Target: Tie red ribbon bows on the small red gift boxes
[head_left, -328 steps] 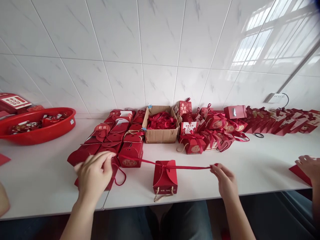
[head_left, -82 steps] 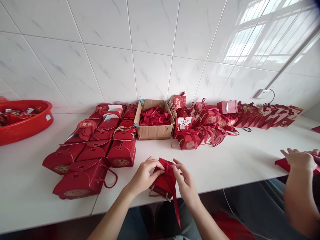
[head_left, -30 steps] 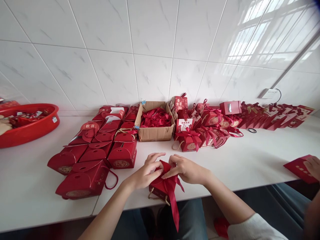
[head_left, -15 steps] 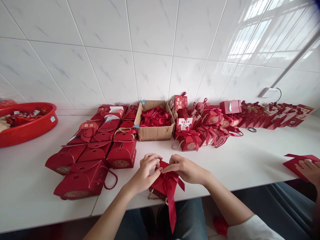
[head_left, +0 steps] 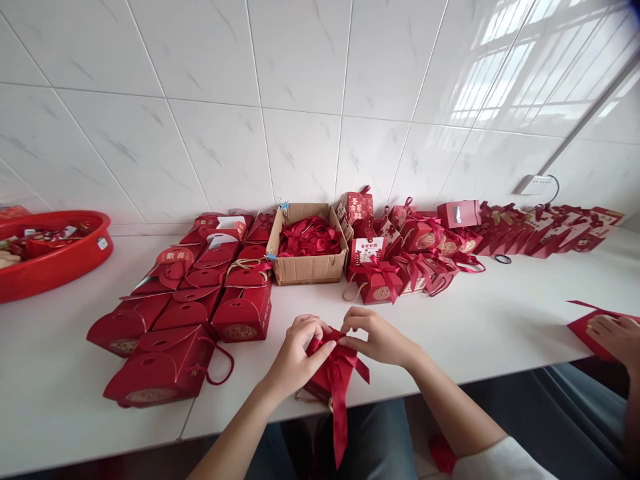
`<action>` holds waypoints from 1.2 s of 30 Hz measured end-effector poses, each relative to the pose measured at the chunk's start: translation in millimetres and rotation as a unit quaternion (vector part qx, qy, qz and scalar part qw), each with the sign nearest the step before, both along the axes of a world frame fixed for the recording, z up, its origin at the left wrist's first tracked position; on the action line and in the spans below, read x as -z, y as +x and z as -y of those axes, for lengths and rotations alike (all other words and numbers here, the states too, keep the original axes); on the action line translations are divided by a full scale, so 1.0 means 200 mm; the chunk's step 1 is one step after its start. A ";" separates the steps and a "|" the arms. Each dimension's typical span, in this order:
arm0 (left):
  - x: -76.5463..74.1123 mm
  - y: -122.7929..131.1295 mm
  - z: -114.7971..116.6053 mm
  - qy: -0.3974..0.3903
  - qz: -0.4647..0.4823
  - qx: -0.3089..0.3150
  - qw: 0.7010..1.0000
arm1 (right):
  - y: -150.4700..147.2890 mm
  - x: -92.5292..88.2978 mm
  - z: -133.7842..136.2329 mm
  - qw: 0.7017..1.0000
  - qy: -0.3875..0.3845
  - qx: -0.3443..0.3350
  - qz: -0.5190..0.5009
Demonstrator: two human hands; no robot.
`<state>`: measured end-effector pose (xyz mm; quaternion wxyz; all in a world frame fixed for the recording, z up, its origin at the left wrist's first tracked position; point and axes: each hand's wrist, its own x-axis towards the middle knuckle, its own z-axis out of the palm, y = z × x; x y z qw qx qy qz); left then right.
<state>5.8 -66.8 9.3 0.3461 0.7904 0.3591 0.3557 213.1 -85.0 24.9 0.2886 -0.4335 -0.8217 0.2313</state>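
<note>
A small red gift box (head_left: 316, 389) stands at the table's front edge, between my hands, with a twisted cord handle low on its side. Over its top runs a red satin ribbon (head_left: 340, 407), one long tail hanging past the edge. My left hand (head_left: 300, 350) is closed at the ribbon's middle, thumb and fingers pinching it from the left. From the right, my right hand (head_left: 377, 337) pinches the ribbon with thumb and forefinger close to the left thumb. The fingers partly hide the knot or loop there.
Red gift boxes (head_left: 157, 363) stand in rows at left. A cardboard box (head_left: 310, 273) of ribbons sits behind my hands. Ribboned boxes (head_left: 377, 287) cluster right of it. A red basin (head_left: 60, 273) stands far left. Another person's hand (head_left: 615, 333) rests on a red piece at right.
Both hands stay at the ribbon on the gift box. My left hand has shifted slightly right and down, its fingers drawn further over the ribbon. My right fingers have curled more.
</note>
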 end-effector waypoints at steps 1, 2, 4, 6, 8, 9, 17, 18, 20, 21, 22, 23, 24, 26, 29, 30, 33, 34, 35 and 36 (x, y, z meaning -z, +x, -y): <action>0.00 0.00 0.00 0.000 0.000 -0.006 1.000 | 0.00 0.00 0.00 1.000 -0.001 0.000 -0.010; 0.00 0.00 0.00 -0.003 0.000 -0.011 1.000 | 0.00 0.00 0.00 1.000 -0.003 0.001 -0.019; 0.01 0.00 0.01 -0.012 -0.003 -0.020 1.000 | -0.01 0.00 0.00 0.999 -0.013 0.000 -0.033; 0.02 0.00 0.01 -0.020 -0.012 -0.025 0.999 | -0.01 0.01 0.00 0.999 -0.023 0.003 -0.045; 0.02 0.00 0.00 -0.023 -0.017 -0.027 0.999 | -0.01 0.01 -0.01 0.998 -0.030 0.006 -0.058; 0.03 0.00 0.00 -0.023 -0.017 -0.028 0.999 | -0.01 0.01 -0.01 0.998 -0.030 0.008 -0.063; 0.02 0.00 0.00 -0.021 -0.015 -0.015 1.000 | 0.05 0.03 -0.05 0.998 0.000 0.054 -0.009; 0.02 0.00 0.00 -0.024 -0.012 -0.015 1.000 | 0.05 0.03 -0.05 0.999 -0.004 0.050 -0.010; 0.02 0.00 0.01 -0.032 -0.010 -0.015 0.999 | 0.05 0.03 -0.05 0.999 -0.024 0.036 -0.031; 0.02 0.00 0.01 -0.037 -0.011 -0.015 0.999 | 0.05 0.04 -0.04 0.998 -0.038 0.030 -0.044; 0.02 0.00 0.01 -0.041 -0.013 -0.016 0.999 | 0.05 0.04 -0.04 0.997 -0.053 0.024 -0.055; 0.02 0.00 0.01 -0.045 -0.014 -0.017 0.999 | 0.04 0.04 -0.04 0.996 -0.067 0.018 -0.061; 0.02 0.00 0.02 -0.050 -0.014 -0.019 0.999 | 0.04 0.04 -0.03 0.995 -0.077 0.013 -0.063; 0.02 0.00 0.02 -0.062 -0.010 -0.020 0.998 | 0.03 0.04 -0.03 0.995 -0.081 0.001 -0.058; 0.01 0.00 0.03 -0.075 -0.001 -0.017 0.997 | 0.02 0.05 -0.03 0.996 -0.072 -0.007 -0.052; 0.02 0.00 0.04 -0.077 0.004 -0.018 0.997 | 0.02 0.05 -0.03 0.996 -0.070 -0.007 -0.053; 0.03 0.02 0.04 -0.081 0.022 -0.038 0.996 | 0.01 0.05 -0.03 0.995 -0.075 -0.009 -0.060; 0.03 0.02 0.04 -0.083 0.025 -0.044 0.995 | 0.01 0.05 -0.04 0.995 -0.076 -0.010 -0.061; 0.03 0.02 0.03 -0.086 0.025 -0.048 0.995 | 0.01 0.05 -0.04 0.995 -0.074 -0.013 -0.062; 0.04 0.02 0.03 -0.087 0.023 -0.049 0.995 | 0.01 0.05 -0.05 0.996 -0.069 -0.016 -0.062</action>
